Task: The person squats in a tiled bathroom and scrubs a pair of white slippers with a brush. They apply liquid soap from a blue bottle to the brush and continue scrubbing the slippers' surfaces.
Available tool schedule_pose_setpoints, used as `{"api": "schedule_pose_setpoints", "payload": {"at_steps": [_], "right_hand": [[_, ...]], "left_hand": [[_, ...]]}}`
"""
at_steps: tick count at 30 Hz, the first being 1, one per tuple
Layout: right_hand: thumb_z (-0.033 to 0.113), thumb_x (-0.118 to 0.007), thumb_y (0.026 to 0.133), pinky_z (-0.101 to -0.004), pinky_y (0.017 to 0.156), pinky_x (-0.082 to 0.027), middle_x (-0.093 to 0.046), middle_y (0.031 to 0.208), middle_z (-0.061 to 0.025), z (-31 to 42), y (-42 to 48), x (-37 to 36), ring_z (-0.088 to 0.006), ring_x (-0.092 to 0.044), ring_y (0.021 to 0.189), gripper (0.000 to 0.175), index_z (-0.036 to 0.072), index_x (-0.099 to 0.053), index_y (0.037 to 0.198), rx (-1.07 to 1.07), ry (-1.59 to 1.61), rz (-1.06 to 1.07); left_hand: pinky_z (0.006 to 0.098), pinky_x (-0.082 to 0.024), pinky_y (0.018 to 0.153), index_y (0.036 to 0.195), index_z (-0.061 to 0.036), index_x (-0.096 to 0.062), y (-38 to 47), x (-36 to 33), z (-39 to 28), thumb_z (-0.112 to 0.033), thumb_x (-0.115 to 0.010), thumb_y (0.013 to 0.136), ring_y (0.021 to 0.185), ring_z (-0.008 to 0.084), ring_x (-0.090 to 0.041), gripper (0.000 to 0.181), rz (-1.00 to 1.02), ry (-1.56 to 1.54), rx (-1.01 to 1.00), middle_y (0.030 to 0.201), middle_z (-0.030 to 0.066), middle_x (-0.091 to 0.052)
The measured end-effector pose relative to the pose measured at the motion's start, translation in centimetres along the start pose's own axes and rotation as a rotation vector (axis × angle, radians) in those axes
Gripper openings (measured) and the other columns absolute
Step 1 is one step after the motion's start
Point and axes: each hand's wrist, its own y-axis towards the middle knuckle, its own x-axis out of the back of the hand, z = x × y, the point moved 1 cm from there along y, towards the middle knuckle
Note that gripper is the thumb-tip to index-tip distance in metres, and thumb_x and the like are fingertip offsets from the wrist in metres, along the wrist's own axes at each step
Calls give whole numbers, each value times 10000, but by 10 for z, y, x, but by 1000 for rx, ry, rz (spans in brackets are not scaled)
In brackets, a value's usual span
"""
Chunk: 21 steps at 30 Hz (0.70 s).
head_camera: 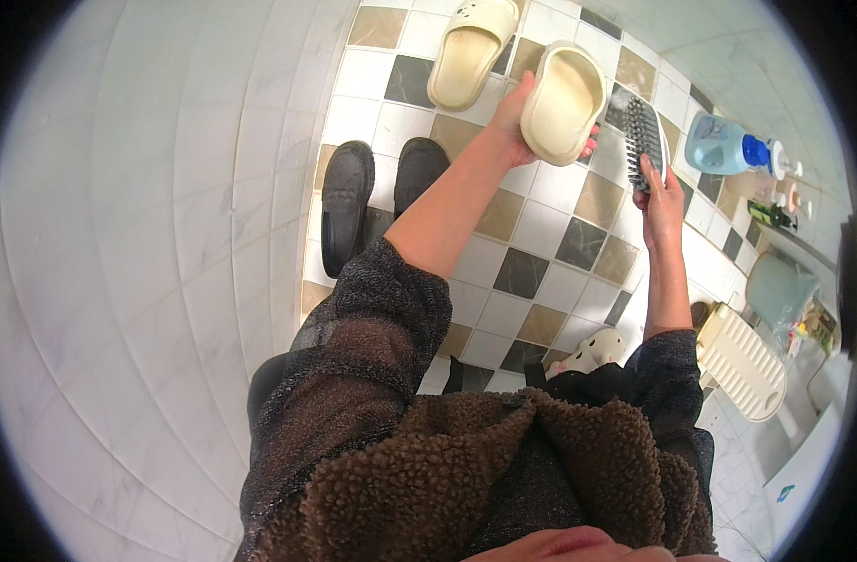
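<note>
My left hand (516,123) grips a cream slide slipper (565,98) from below and the side, its open top turned up towards me. A matching cream slide (463,63) rests on the tiled floor just beyond, with dark marks on its strap. To the right, my right hand (659,200) is closed around a scrubbing brush (646,140) with dark bristles and a white edge. The bristles face left, towards the held slipper, and a gap separates the two.
Black shoes (347,204) stand on the checkered tile floor (495,274) along the left wall. A blue detergent bottle (716,144) and pump bottles (787,200) are at right. Nearer are a cream ribbed plastic board (744,362) and a white spotted shoe (597,348) by my body.
</note>
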Motion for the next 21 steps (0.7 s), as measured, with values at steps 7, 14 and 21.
{"api": "schedule_pose_setpoints", "payload": {"at_steps": [7, 14, 21], "right_hand": [[237, -703, 905, -214, 490, -296, -536, 733, 37, 3, -4, 0, -47, -393, 542, 266, 49, -653, 1087, 48, 33, 86], [258, -713, 901, -203, 512, -316, -561, 753, 44, 9, -4, 0, -46, -419, 577, 282, 69, -660, 1103, 36, 25, 84], [274, -715, 887, -203, 554, -369, -625, 819, 15, 27, -32, -5, -42, -491, 639, 397, 46, -632, 1201, 152, -126, 66]], "left_hand": [[584, -506, 900, 1470, -4, -307, -6, -1, 0, -726, -47, 925, 1085, 549, -556, 941, 160, -220, 52, 1261, 399, -486], [586, -497, 911, 1473, -6, -309, -10, -1, 4, -734, -40, 919, 1106, 553, -541, 953, 210, -292, 51, 1277, 404, -470], [592, -515, 878, 1453, -17, -337, -11, 1, 4, -721, -35, 926, 1080, 523, -571, 930, 103, -37, 14, 1260, 370, -501]]}}
